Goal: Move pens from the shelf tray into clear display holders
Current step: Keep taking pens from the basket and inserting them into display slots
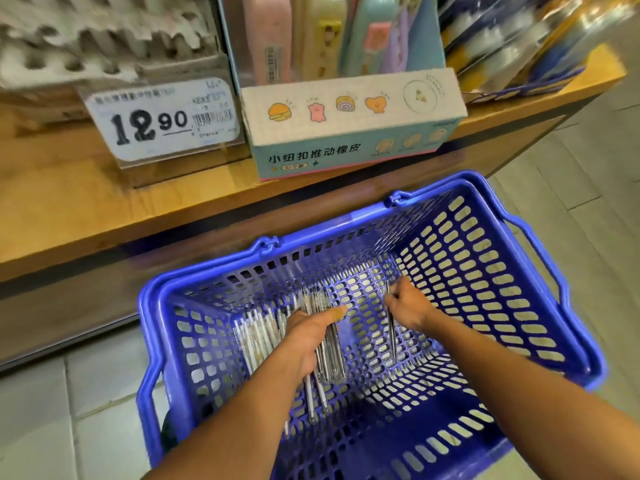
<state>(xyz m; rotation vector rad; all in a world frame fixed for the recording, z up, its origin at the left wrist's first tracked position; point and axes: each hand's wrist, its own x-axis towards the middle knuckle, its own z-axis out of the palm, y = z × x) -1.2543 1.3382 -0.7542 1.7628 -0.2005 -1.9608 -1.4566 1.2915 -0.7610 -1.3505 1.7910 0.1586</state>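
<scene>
Inside the blue basket [512, 271], the left hand [308, 336] grasped a bundle of pens [329, 344], their long axes running toward the basket's near wall; the right hand [407, 306] pinched a single pen [391, 332], parallel, nearer the basket's right wall

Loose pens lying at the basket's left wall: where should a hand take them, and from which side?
Probably from above, at mid-length. The loose pens lie flat and side by side on the basket floor against its left wall, so fingers can close across the barrels. The left hand already holds a bundle; the right hand pinches a single pen.
</scene>
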